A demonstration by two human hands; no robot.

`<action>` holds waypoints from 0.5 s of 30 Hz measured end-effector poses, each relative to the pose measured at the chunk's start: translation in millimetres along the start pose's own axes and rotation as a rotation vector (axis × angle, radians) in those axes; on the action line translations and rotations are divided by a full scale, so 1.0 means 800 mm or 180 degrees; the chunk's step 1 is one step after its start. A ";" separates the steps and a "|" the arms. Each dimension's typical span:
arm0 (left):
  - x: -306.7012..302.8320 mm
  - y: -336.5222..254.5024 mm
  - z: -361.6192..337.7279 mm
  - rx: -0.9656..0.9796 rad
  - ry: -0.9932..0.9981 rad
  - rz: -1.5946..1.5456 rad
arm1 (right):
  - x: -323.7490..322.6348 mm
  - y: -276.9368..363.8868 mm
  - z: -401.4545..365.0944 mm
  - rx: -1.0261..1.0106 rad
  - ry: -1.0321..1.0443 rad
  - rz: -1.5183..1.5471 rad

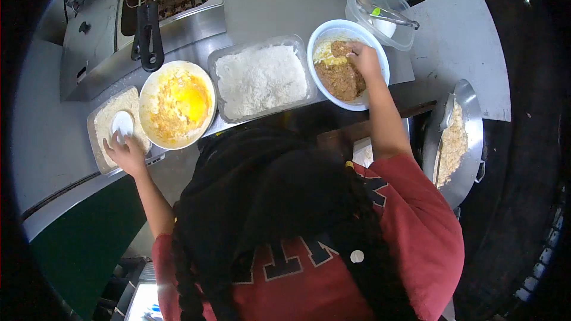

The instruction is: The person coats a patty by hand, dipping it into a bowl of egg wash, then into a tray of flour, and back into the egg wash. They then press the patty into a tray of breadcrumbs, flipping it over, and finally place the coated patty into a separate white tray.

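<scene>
A: Left hand (126, 153)?
B: Over the crumb tray (93, 134), far left of the worktop (262, 6). Fingers spread, tips at the near edge of a white disc (122, 123) on the crumbs. No clear grip.
A: Right?
B: Right hand (365, 60) in the pale blue bowl (383, 80). Fingers curled against a lump (341, 49) of brown mix (339, 80), on the bowl's far side. Pinched or only touched? Can't tell.
A: Between the hands?
B: Flour tray (311, 92) just beside the blue bowl, then a white bowl (146, 126) with yellow egg (191, 104), close to the left hand, overlapping the crumb tray in view.
A: Risks?
B: Lump breaking up, from too light a hold or too soft a mix. Clumps in the flour, from sticky fingers passing low over the tray. Egg slopping, from a knock by the left wrist.
A: Anything on stability?
B: Blue bowl seemingly past the worktop's front edge. Possible tipping, from weight on the near rim. Crumbs over the side too, from pressing the disc off-centre.
</scene>
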State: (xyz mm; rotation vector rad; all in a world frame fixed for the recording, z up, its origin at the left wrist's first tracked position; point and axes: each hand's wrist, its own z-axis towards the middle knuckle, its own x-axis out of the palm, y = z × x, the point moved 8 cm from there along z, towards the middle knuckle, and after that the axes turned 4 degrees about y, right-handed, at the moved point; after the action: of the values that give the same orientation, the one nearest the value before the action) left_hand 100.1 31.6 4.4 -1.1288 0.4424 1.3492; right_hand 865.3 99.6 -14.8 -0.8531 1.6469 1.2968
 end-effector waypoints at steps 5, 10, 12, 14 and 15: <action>-0.001 -0.001 0.000 0.0101 -0.0022 0.0093 | -0.013 0.000 -0.003 -0.0004 -0.0165 0.0251; -0.005 -0.011 -0.001 0.0016 -0.0013 0.0015 | 0.006 -0.018 0.003 -0.0026 -0.0235 0.0896; -0.006 -0.010 0.000 -0.0061 -0.0003 -0.0047 | 0.009 -0.018 0.006 -0.0242 -0.0267 0.0893; -0.004 -0.008 0.000 -0.0054 0.0014 0.0037 | 0.013 -0.029 0.007 0.0077 -0.0180 0.0897; -0.003 -0.008 0.000 -0.0052 0.0014 0.0039 | 0.010 -0.027 0.006 0.0079 -0.0180 0.0899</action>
State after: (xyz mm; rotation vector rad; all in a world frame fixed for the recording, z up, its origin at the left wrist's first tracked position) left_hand 105.3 31.0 8.8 -1.1443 0.4428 1.3633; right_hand 881.9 99.1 -31.0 -0.5772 1.7807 1.4738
